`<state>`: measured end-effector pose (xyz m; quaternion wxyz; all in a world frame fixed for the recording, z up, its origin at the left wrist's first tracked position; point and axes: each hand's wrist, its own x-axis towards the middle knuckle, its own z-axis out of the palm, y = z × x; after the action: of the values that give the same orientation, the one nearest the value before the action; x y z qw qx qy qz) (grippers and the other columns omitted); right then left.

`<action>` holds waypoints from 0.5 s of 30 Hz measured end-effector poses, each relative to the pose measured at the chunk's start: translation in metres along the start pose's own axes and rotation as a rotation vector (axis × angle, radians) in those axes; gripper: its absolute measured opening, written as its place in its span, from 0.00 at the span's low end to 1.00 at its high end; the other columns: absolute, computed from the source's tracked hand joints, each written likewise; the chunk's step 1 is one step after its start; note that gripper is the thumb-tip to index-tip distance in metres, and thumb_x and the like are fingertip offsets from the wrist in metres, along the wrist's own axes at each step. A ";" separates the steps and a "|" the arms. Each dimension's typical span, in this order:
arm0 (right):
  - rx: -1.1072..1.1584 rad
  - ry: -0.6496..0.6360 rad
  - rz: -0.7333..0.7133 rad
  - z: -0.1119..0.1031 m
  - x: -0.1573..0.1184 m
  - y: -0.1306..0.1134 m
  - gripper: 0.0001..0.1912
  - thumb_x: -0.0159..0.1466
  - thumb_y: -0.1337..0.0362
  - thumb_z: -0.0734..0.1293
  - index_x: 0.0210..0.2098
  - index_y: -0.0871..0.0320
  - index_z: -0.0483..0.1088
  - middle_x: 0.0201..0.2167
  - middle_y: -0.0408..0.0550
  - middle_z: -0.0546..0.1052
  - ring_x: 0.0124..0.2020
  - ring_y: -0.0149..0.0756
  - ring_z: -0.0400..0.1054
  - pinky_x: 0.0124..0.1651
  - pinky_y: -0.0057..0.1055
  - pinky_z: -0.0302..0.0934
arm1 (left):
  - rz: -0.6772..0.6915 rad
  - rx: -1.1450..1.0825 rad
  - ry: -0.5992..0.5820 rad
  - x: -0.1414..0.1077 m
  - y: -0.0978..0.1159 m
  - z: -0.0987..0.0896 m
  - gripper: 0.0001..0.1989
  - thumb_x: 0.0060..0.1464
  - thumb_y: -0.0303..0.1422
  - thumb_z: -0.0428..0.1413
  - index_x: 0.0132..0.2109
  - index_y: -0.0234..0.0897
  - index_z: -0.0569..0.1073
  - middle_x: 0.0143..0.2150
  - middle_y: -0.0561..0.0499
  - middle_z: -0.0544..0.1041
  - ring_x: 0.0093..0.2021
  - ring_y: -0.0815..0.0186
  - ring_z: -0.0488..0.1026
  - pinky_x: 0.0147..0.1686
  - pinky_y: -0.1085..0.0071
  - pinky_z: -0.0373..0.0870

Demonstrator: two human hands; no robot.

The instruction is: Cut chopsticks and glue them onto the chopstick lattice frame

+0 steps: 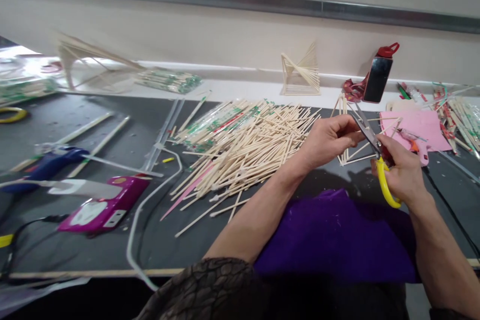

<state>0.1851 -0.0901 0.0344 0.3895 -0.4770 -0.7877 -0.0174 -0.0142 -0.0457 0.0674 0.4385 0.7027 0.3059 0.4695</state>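
Yellow-handled scissors are in my right hand, with fingers around the handles and the metal blades pointing up and left. My left hand is closed in a pinch beside the blades. What lies between its fingertips is hidden. Right around both hands is a frame of thin wooden sticks, partly covered by the fingers and blades; I cannot tell whether it rests on the table. A large heap of loose wooden sticks lies to the left of my left forearm.
Wrapped sticks lie behind the heap. At left are a blue glue gun and a magenta power strip with a white cable. A twisted stick model, a phone and pink paper are farther back. Purple cloth covers the near edge.
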 end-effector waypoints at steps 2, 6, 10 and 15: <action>-0.008 -0.008 -0.005 0.001 0.000 0.001 0.22 0.56 0.66 0.66 0.51 0.53 0.68 0.32 0.45 0.75 0.27 0.35 0.68 0.31 0.32 0.64 | 0.002 0.035 0.002 0.000 -0.001 0.000 0.06 0.54 0.33 0.57 0.32 0.35 0.73 0.24 0.56 0.70 0.23 0.74 0.64 0.25 0.76 0.60; -0.064 -0.028 -0.008 0.002 0.000 0.001 0.22 0.58 0.62 0.66 0.53 0.54 0.67 0.31 0.45 0.74 0.26 0.35 0.67 0.31 0.32 0.62 | 0.019 0.114 -0.004 0.001 -0.004 -0.002 0.09 0.57 0.34 0.55 0.30 0.35 0.74 0.22 0.55 0.70 0.24 0.73 0.65 0.26 0.75 0.61; -0.100 -0.062 -0.017 0.002 0.001 0.000 0.26 0.59 0.56 0.68 0.55 0.56 0.65 0.32 0.46 0.74 0.28 0.36 0.68 0.32 0.32 0.62 | 0.033 0.110 -0.020 0.001 -0.007 -0.004 0.13 0.57 0.37 0.55 0.27 0.35 0.73 0.21 0.55 0.69 0.23 0.73 0.64 0.26 0.75 0.60; -0.103 -0.104 -0.001 0.000 0.001 0.001 0.28 0.59 0.53 0.67 0.57 0.57 0.64 0.35 0.48 0.74 0.30 0.37 0.69 0.33 0.33 0.63 | 0.027 0.126 -0.037 0.000 -0.008 -0.006 0.17 0.58 0.40 0.55 0.25 0.34 0.72 0.21 0.54 0.69 0.23 0.73 0.64 0.26 0.74 0.60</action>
<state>0.1856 -0.0888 0.0350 0.3231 -0.4963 -0.8051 -0.0335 -0.0200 -0.0403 0.0615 0.3926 0.7415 0.3173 0.4419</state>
